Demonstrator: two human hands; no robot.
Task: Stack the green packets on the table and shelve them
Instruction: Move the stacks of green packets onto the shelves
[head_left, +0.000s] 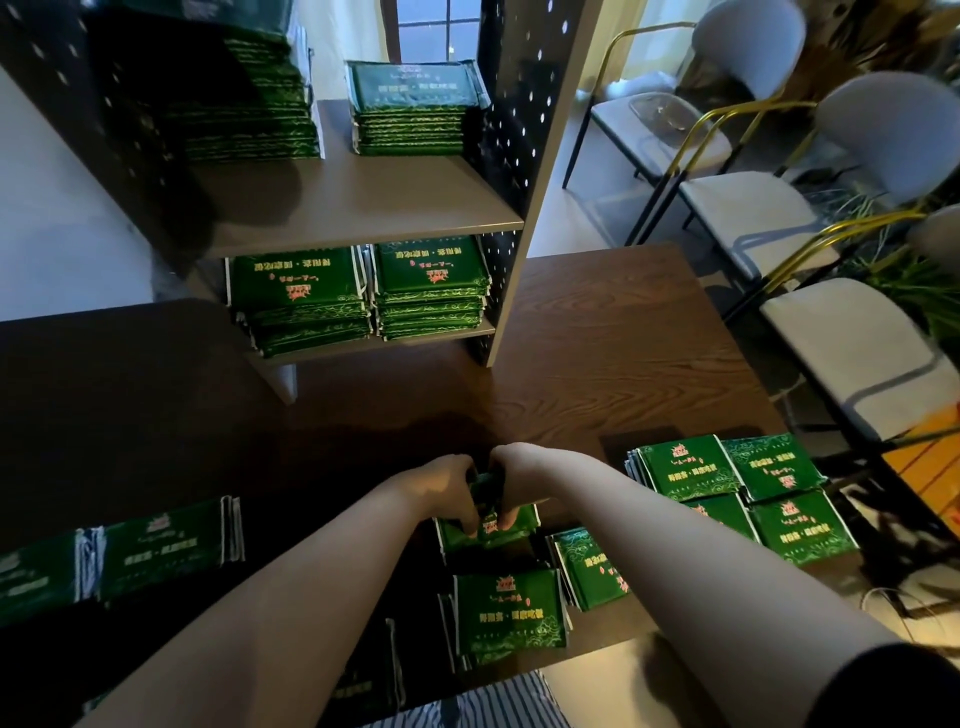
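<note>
Dark wood counter (597, 364) below the shelf (363, 197) carries loose green packets (509, 613), and the left hand (449, 480) and right hand (519, 475) together pinch a small bundle (487, 491) at its middle; slick wrappers could slide and fan out if either grip eases

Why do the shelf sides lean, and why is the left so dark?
Head view: wide-angle lens splays the shelf and chairs; right packets catch light; the left of the table lies in shadow, dimming the stack held by left hand and right hand.
</note>
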